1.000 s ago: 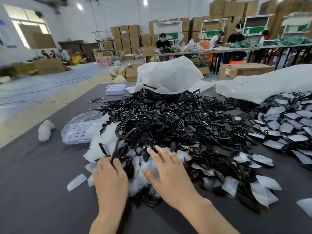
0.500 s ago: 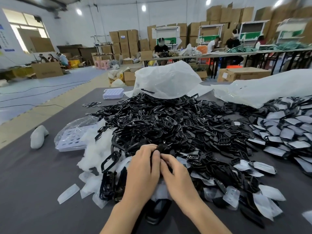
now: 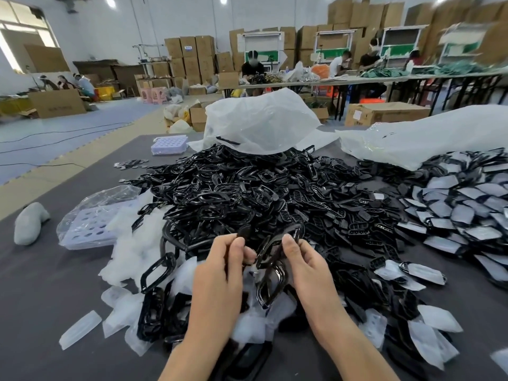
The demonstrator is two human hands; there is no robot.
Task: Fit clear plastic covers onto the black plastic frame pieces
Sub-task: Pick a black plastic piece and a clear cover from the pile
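A big heap of glossy black plastic frame pieces covers the middle of the grey table. Clear plastic covers lie in a loose white drift at the heap's near left. Both hands are raised over the heap's near edge. My left hand pinches a small black piece at its fingertips. My right hand grips the upper end of a black frame piece that hangs between the two hands. Whether a clear cover sits on that frame cannot be made out.
Covered frames are piled at the right. White plastic bags lie behind the heap. A lilac perforated tray in a clear bag and a grey lump sit left. A single clear cover lies near left. People work at distant tables.
Both hands rose from pressing flat on the cover pile, came together, then drew slightly apart, lifting a black frame piece between them. The head camera tilted a little.
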